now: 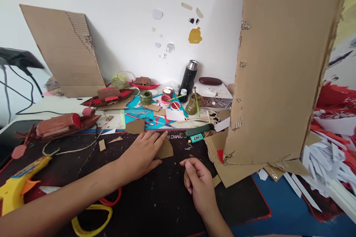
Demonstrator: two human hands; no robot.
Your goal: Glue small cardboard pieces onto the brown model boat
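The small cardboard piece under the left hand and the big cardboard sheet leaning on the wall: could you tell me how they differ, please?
The small cardboard piece lies flat on the dark mat, pinned by the left hand; the big cardboard sheet stands tilted, untouched. The piece is tiny and smooth; the sheet is large, with corrugation exposed. Both are brown.

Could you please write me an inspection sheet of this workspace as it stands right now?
Surface: black desk mat, speckled with scraps.
Job's things: small cardboard piece flat under the left hand; cardboard sheet standing at right.
Clutter: yellow glue gun, model boats, paint jars, black flask, white paper strips.
Grippers: left hand pressed open; right hand loosely curled, content cannot be told.
Cables: black cords at far left.
Surroundings: white wall, paint-spotted; another cardboard panel leaning on it.
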